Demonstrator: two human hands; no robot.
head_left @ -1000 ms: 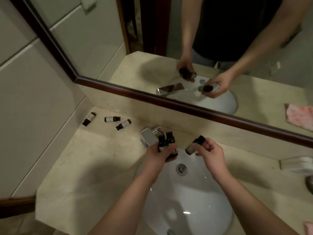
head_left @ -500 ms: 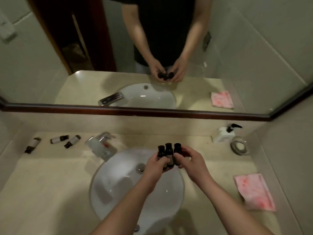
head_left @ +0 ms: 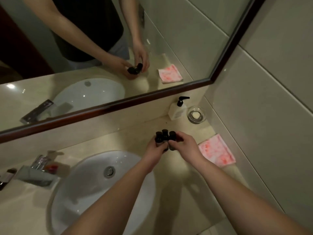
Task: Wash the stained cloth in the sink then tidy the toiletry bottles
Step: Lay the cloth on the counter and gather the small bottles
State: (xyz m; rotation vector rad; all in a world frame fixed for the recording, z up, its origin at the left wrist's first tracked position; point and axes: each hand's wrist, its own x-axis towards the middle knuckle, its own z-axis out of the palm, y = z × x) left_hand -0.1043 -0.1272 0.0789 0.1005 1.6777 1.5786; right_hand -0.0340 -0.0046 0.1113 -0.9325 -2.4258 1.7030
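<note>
I hold three small dark bottles [head_left: 165, 139] upright in a tight cluster, caps up, above the bench [head_left: 128, 141] just past the right rim of the sink [head_left: 71, 187]. My left hand [head_left: 155, 150] has its fingers curled round the two on the left; my right hand [head_left: 185, 146] pinches the third between thumb and fingertips and presses it against the others. Both hands are closed on bottles, neither free.

What the next move turns on, I judge, is where to stand them. Bare bench lies straight ahead of my fingers, between them and the pump bottle [head_left: 177, 110] and soap dish [head_left: 197, 114] by the back wall. The bottles' long axes already stand vertical, so a plain lowering would set them down. My right hand is nearer that corner.

The cloth [head_left: 216, 151] lies flat on the bench just right of my right hand, pink blotches showing on it. More bottles [head_left: 6, 177] lie at the far left edge beyond the tap [head_left: 39, 172], well away from both hands.
</note>
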